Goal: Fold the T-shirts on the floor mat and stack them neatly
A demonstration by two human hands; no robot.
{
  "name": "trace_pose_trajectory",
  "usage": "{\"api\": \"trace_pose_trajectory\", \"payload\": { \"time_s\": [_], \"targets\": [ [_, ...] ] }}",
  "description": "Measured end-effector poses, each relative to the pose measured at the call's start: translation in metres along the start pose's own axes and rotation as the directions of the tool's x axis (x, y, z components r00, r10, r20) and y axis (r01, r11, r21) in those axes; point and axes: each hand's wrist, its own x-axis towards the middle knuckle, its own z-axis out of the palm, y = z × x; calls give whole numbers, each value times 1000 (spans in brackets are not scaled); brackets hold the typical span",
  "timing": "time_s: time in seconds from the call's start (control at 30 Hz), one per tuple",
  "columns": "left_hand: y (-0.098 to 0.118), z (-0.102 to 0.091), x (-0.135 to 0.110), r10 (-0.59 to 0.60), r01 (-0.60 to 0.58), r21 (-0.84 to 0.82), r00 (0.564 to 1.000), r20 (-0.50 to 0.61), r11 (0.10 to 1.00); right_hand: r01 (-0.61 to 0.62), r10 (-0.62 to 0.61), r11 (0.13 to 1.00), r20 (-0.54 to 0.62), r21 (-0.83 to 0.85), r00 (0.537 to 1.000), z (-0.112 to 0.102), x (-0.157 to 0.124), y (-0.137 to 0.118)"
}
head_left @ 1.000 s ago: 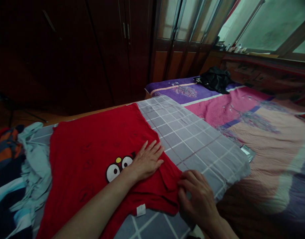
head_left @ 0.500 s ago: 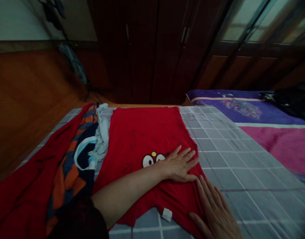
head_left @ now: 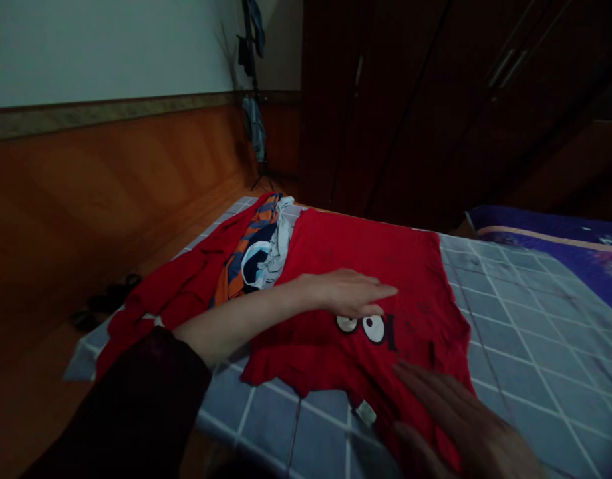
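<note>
A red T-shirt (head_left: 370,246) with a cartoon-eye print lies spread out on a grey checked bed cover (head_left: 510,319), its collar end and white label facing me. My left hand (head_left: 353,291) is over the middle of the shirt, just above the eyes, fingers stretched out and holding nothing. Whether its palm touches the cloth I cannot tell. My right hand (head_left: 465,412) is at the near right part of the shirt, fingers extended, slightly blurred, with nothing gripped.
Left of the shirt lie a red garment (head_left: 186,279), an orange-and-navy striped garment (head_left: 236,269) and a pale grey garment (head_left: 281,243). Dark shoes (head_left: 109,299) are on the floor at left. A clothes stand (head_left: 256,100), dark wardrobe (head_left: 386,100) and purple bedding (head_left: 550,233) stand beyond.
The view has turned left. My left hand has moved from the shirt's right side toward its middle, uncovering more of the print. My right hand stays by the near right part.
</note>
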Motion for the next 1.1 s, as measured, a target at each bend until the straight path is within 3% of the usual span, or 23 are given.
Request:
{"api": "trace_pose_trajectory", "payload": {
  "time_s": [0.1,0.17,0.27,0.37,0.5,0.6,0.67,0.77,0.83,0.97,1.1],
  "targets": [
    [-18,-9,-75,-157,154,-29,979,-133,988,95,-114,981,108,172,988,12,63,-29],
    [-22,-1,-123,-220,220,-17,969,-112,975,137,-183,959,174,247,968,35,85,-45],
    [-25,21,-177,-362,371,38,920,-152,928,182,-252,941,233,285,939,72,95,-59],
    [-33,40,-207,-484,517,100,841,-241,850,171,-240,946,237,276,941,97,92,-63],
    [-42,51,-211,-570,630,156,764,-304,761,135,-198,946,196,294,960,109,84,-62],
    [-29,55,-200,-568,667,136,709,-417,732,121,-183,932,155,340,971,110,81,-60],
    [-10,61,-192,-556,702,66,615,-559,709,136,-193,921,122,365,974,108,80,-61],
    [25,77,-189,-621,777,-105,404,-672,620,154,-205,918,104,364,973,100,79,-64],
    [42,90,-190,-725,829,-191,318,-610,525,169,-211,933,103,317,972,93,78,-69],
    [56,108,-193,-879,899,-250,236,-415,359,222,-234,968,104,115,967,86,74,-77],
    [51,105,-190,-898,854,-386,188,-397,350,226,-227,974,147,24,963,89,73,-75]
  ]
}}
